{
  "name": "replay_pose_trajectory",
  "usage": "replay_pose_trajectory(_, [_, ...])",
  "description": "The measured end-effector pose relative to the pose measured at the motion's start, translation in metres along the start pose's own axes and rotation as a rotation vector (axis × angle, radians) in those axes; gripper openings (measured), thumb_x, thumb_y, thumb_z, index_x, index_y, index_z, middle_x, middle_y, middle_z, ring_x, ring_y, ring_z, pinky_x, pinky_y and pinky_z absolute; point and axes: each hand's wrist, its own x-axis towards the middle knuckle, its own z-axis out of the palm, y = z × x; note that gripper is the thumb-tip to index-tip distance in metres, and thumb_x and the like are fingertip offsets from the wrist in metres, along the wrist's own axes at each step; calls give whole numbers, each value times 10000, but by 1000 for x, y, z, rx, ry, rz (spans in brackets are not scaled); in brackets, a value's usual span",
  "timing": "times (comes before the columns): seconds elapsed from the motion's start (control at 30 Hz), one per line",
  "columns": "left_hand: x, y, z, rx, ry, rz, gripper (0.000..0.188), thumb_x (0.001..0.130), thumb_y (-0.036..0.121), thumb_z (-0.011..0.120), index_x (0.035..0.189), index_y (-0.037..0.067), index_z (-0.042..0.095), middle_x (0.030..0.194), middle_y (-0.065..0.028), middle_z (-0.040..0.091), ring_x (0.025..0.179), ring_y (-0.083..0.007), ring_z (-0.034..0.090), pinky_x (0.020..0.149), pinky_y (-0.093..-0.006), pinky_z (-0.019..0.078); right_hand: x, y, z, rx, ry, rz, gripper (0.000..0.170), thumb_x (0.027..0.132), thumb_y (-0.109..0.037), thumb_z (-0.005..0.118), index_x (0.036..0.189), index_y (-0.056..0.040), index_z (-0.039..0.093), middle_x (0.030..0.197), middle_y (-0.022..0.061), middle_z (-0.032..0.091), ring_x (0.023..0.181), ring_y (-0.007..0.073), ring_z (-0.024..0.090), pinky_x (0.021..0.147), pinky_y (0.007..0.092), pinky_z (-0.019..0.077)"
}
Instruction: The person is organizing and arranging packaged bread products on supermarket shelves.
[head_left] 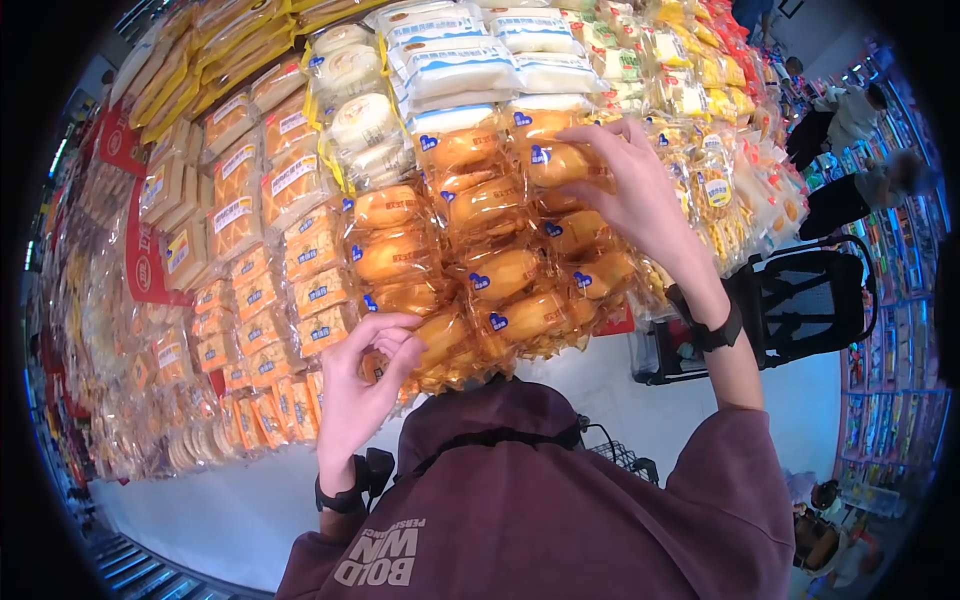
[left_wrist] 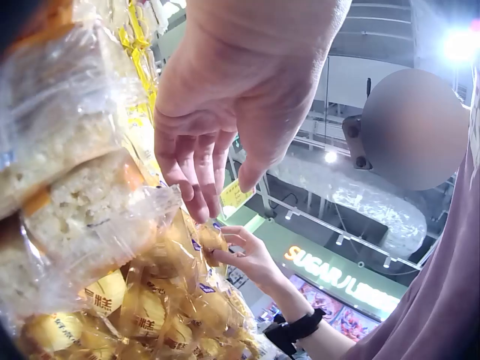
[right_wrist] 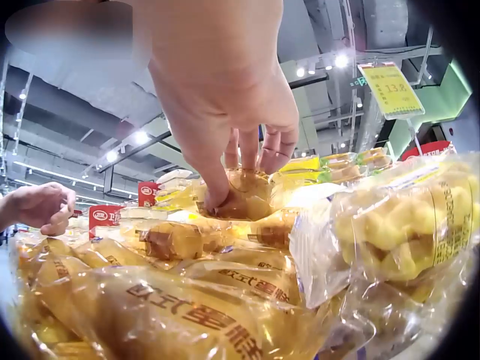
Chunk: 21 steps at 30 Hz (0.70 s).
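My right hand (head_left: pixel 640 190) is at the back of the rows of golden cakes, with thumb and fingertips on either side of one clear-wrapped cake (head_left: pixel 560 165) with a blue heart label. From the right wrist view, the thumb presses the near side of that wrapped cake (right_wrist: pixel 244 199) while the fingers reach over its far side. Over the front left of the same cakes hangs my left hand (head_left: pixel 355 390), its fingers loosely bent. Nothing lies between the left thumb and fingers (left_wrist: pixel 202 169) in the left wrist view. More wrapped cakes (head_left: pixel 400 255) lie in rows between the hands.
White bread packs (head_left: pixel 450 65) stand behind the cakes. Orange-labelled packets (head_left: pixel 320 290) line the left, and yellow packets (head_left: pixel 720 190) the right. A black cart (head_left: pixel 810 300) stands right of the display. A price sign (right_wrist: pixel 391 90) rises above the goods.
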Motion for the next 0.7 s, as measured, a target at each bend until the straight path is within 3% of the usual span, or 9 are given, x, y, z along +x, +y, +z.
replay_pose_trajectory(0.33, [-2, 1, -3, 91, 123, 9, 159, 909, 33, 710, 1061, -16, 715, 815, -49, 693, 713, -97, 606, 697, -251, 494, 6, 24, 16, -89, -181, -59, 407, 825, -103, 742, 1212, -95, 616, 1062, 114, 694, 1064, 341, 580, 899, 443, 514])
replay_pose_trajectory(0.47, [-3, 9, -11, 239, 108, 78, 183, 893, 6, 694, 1073, 3, 722, 984, -87, 735, 809, -124, 662, 777, -268, 525, 7, 14, 0, -93, -255, -94, 475, 845, -117, 737, 1291, -59, 581, 1194, 134, 653, 1136, 348, 568, 982, 439, 486])
replay_pose_trajectory(0.5, [-5, 5, -11, 234, 130, 81, 216, 850, 15, 731, 1066, 21, 729, 1036, -93, 726, 879, -174, 678, 822, -302, 528, 4, 10, -4, -166, -229, -130, 514, 844, -114, 738, 1324, -51, 563, 1244, 142, 633, 1176, 349, 558, 1018, 429, 469])
replay_pose_trajectory(0.6, [-5, 0, -12, 339, 143, 310, 255, 831, 67, 774, 1069, -1, 715, 1054, -130, 697, 916, -283, 664, 824, -363, 526, 17, -31, -23, -193, -269, -159, 502, 837, -120, 746, 1305, -55, 579, 1243, 139, 637, 1186, 345, 558, 1019, 421, 472])
replay_pose_trajectory(0.63, [-8, 1, -11, 342, 106, 234, 316, 809, 115, 800, 1094, 13, 708, 1145, -144, 667, 1056, -333, 627, 912, -415, 506, 22, -42, -22, -166, -270, -236, 493, 823, -129, 760, 1278, -44, 591, 1208, 129, 647, 1153, 332, 577, 1003, 414, 481])
replay_pose_trajectory(0.7, [-9, 1, -10, 434, 99, 274, 349, 799, 150, 811, 1105, 22, 705, 1191, -143, 648, 1110, -338, 604, 942, -430, 494, 29, -57, -10, -105, -343, -325, 469, 815, -129, 766, 1245, -33, 605, 1169, 120, 657, 1125, 318, 589, 986, 409, 489])
